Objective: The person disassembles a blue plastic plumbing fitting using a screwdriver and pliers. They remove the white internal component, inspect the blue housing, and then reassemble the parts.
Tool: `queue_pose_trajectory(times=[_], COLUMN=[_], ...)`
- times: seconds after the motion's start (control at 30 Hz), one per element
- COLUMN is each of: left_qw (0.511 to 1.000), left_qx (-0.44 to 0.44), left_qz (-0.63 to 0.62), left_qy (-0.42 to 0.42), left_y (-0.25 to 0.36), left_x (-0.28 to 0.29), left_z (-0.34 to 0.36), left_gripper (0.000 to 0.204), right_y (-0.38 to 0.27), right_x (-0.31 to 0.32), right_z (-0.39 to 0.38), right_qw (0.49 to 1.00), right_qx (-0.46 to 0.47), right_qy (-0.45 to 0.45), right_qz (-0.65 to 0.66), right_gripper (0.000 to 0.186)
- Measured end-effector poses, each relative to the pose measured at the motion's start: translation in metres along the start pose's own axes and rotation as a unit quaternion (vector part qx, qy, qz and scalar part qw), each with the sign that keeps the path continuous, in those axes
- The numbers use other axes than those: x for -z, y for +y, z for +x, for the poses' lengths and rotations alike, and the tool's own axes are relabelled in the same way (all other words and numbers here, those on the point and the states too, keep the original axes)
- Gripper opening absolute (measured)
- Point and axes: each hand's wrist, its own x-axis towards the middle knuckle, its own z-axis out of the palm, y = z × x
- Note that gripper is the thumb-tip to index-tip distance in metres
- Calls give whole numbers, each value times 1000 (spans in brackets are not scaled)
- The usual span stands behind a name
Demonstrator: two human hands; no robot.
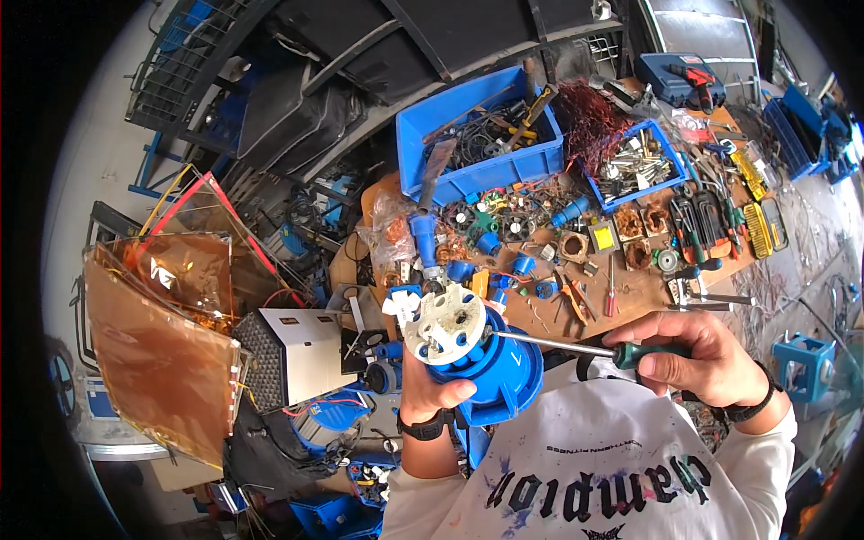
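Observation:
My left hand [425, 389] is wrapped round a large blue industrial connector [511, 376], holding it up in front of my chest. A round off-white insert [443, 326] with several holes sits at the end turned to the far left, its face marked with dark grease. In my right hand [706, 353] is a screwdriver [562, 346] with a green handle, held nearly level. Its metal shaft points left, and the tip meets the side of the connector near the insert's rim. Whether the tip sits in a screw is too small to tell.
Beyond my hands, a wooden bench [643, 286] carries loose connector parts, pliers and a red screwdriver [611, 286]. Farther back stand a blue bin [486, 177] of tools, a blue tray [601, 200] of metal parts and tangled copper wire [589, 121]. A white box [301, 346] stands left.

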Motion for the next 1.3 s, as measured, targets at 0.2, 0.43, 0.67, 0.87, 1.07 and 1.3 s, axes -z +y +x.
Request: queue_pose_trajectory(times=[0.2, 0.43, 0.67, 0.87, 1.07, 1.3], left_qw=[999, 991, 986, 988, 986, 992], left_qx=[4, -3, -12, 5, 17, 19], left_qz=[44, 133, 162, 147, 164, 120], left_qy=[8, 19, 22, 47, 28, 37], left_y=[0, 9, 8, 7, 6, -1], left_x=[5, 14, 19, 15, 19, 19], left_z=[-2, -7, -9, -11, -8, -8], left_gripper=[93, 100, 96, 94, 94, 90], right_y=[-6, -13, -15, -24, -27, -26], right_x=[4, 9, 6, 2, 3, -1], right_z=[1, 2, 6, 11, 14, 14], right_qw=[998, 985, 983, 988, 991, 988], right_qx=[-49, -129, -151, -135, -117, -43], right_qy=[-17, -77, -75, -69, -61, -25], right_qz=[43, 84, 74, 17, -33, -148], right_gripper=[33, 39, 39, 38, 35, 33])
